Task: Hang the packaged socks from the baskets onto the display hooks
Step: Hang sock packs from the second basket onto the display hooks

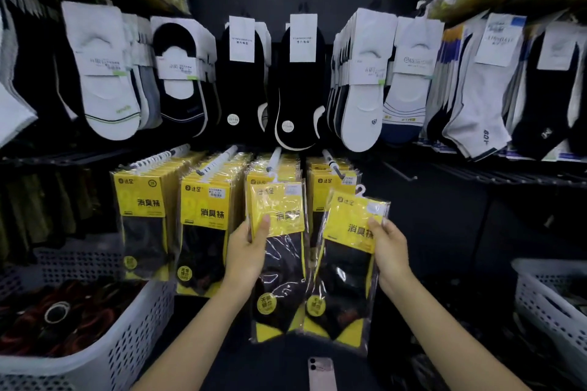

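My left hand [247, 247] grips a yellow-and-black sock pack [279, 251] at its left edge, thumb on the front; the pack's top sits just under the third display hook [273, 159]. My right hand [389, 243] pinches a second sock pack [344, 267] at its right edge, holding it tilted below the fourth hook [332, 163]. That pack's white hanger loop is free in the air. Two full hooks of the same yellow packs [203, 209] hang to the left.
A white perforated basket [127, 343] with dark sock packs stands at lower left, another basket [546, 295] at right. Rows of loose socks on cards [301, 79] hang above. A pink phone [321, 373] lies at the bottom centre. A bare hook [400, 171] juts out right.
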Available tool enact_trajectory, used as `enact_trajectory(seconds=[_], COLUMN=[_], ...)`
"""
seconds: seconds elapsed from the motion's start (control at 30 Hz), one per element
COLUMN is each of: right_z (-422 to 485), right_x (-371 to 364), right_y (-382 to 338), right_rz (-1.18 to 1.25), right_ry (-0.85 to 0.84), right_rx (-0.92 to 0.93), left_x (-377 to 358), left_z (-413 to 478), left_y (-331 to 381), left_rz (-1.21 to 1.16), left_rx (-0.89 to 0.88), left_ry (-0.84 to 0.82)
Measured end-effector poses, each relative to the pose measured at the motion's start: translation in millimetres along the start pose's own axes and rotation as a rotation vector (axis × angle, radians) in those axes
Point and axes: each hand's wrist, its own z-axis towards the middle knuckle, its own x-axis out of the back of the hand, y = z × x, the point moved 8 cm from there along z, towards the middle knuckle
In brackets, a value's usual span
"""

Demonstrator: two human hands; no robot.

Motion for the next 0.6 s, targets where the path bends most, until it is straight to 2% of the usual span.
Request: enact_trajectory(seconds=[0.1,0.3,0.47,0.6], right_z=[17.2,31.3,43.5,57.3], right_x=[2.0,-27.2,-33.5,-26.7], right_y=[-19.6,-43.0,-28.7,-5.1], right_rz=[-0.073,-0.280,-0.251,-0.207], right_ry=[0.014,-0.129,-0.150,-0.066], right_rx=[0.100,0.280,0.215,0.042], left_x=[8.0,17.4,14.0,5.3], left_z=[4.2,9.6,8.6,7.5], left_y=[6.4,10.2,14.5,11.9], left_rz=[0.002,0.018,-0.011,-0.017], left_rx=[-0.011,-0.011,-0.032,-0.016], left_ry=[0.008,0.007,-0.004,-0.032])
